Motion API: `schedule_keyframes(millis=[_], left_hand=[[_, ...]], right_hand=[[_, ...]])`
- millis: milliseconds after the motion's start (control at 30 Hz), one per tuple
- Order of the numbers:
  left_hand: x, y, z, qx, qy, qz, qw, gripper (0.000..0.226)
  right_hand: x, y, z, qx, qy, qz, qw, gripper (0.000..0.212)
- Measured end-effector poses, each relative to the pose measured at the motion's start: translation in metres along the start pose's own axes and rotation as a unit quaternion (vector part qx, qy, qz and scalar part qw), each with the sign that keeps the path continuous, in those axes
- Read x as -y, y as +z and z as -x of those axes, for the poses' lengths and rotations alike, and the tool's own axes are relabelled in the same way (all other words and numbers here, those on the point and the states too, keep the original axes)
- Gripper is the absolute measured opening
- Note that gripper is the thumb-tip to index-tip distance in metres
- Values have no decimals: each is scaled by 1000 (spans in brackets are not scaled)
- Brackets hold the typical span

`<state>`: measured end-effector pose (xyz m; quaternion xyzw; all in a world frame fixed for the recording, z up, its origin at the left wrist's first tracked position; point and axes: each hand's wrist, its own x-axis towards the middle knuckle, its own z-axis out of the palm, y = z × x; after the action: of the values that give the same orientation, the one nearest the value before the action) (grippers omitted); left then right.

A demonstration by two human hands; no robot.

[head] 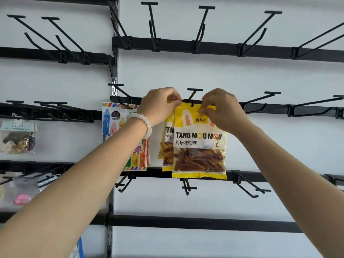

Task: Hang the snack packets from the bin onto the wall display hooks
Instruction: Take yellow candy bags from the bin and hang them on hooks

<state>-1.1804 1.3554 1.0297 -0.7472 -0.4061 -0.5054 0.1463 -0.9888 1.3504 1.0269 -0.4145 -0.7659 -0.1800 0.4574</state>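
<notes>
your left hand (161,105) and right hand (221,110) each pinch a top corner of the yellow gummy packet (200,146) at the middle hook (193,95) (light, limp film, likely slippery), so keep hold by its stiffer header seal.

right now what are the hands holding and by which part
Both the left hand and the right hand pinch the top edge of the front yellow gummy packet, one at each upper corner, by the hook.
</notes>
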Motion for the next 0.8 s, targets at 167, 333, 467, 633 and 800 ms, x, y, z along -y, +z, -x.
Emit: schedule_keyframes(millis=[167, 333, 467, 633, 800], left_hand=[[1, -7, 2, 13, -2, 29, 1000, 41], [-2, -12, 6, 23, -26, 87, 996, 63], [-1, -17, 6, 42, -13, 27, 999, 40], [0, -14, 1, 31, 21, -42, 998, 25], [6, -11, 1, -11, 61, -97, 993, 27]], right_hand=[[4, -6, -6, -16, 25, -16, 999, 11], [13, -7, -9, -5, 37, -12, 999, 9], [17, -4, -9, 3, 41, -8, 999, 10], [16, -3, -10, 7, 45, -7, 999, 11], [16, -2, -9, 12, 50, -17, 999, 10]])
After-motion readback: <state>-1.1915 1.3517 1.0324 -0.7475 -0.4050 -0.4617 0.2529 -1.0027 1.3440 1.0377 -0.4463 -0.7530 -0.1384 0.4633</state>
